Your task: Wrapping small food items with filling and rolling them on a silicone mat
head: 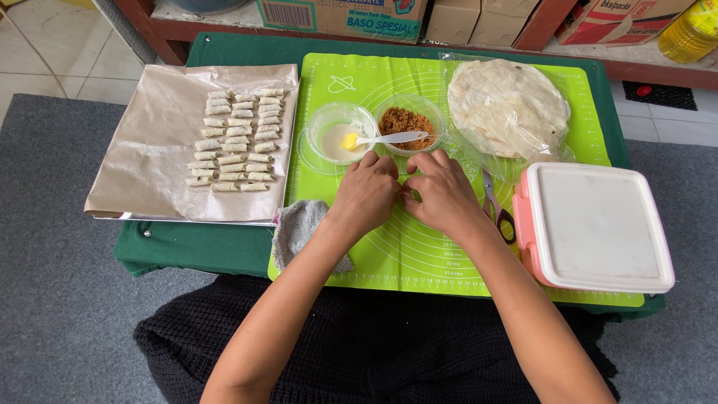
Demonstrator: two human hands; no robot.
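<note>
My left hand (pixel 368 191) and my right hand (pixel 443 191) meet fingertip to fingertip over the green silicone mat (pixel 419 254). Whatever they pinch between them is hidden by the fingers. Just beyond the hands stand a clear bowl of brown filling (pixel 407 120) and a clear bowl of pale paste (pixel 338 138), with a white spoon (pixel 389 138) lying across both. A stack of thin round wrappers in plastic (pixel 508 105) lies at the mat's far right. Several small finished rolls (pixel 235 138) sit in rows on a paper-lined tray (pixel 149 172) to the left.
A pink box with a white lid (pixel 598 224) stands at the right. Scissors (pixel 497 209) lie beside my right hand. A grey cloth (pixel 299 228) sits under my left wrist. Cardboard boxes (pixel 344 15) and an oil bottle (pixel 692 30) line a shelf behind the low green-covered table.
</note>
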